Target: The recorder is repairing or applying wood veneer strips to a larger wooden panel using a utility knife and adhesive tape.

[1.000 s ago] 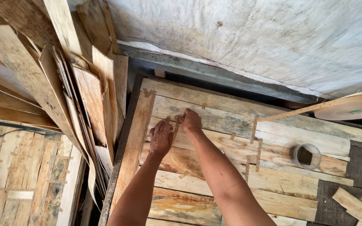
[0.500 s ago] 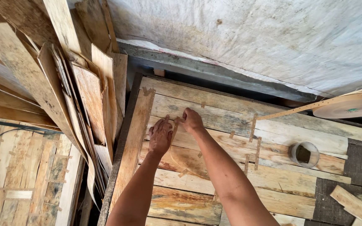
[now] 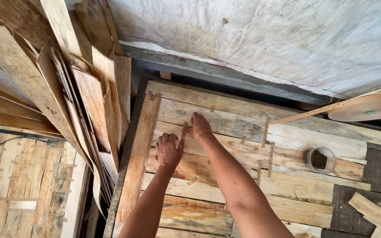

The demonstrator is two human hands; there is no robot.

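Pale tan veneer sheets [image 3: 243,150] with darker brown streaks, light brown tape strips [image 3: 270,153], and a mottled grey-white wall [image 3: 265,39].

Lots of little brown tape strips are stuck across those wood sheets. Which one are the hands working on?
The short strip between the two hands: the right hand touches it and the left hand lies just below. The other strips sit farther right, untouched.
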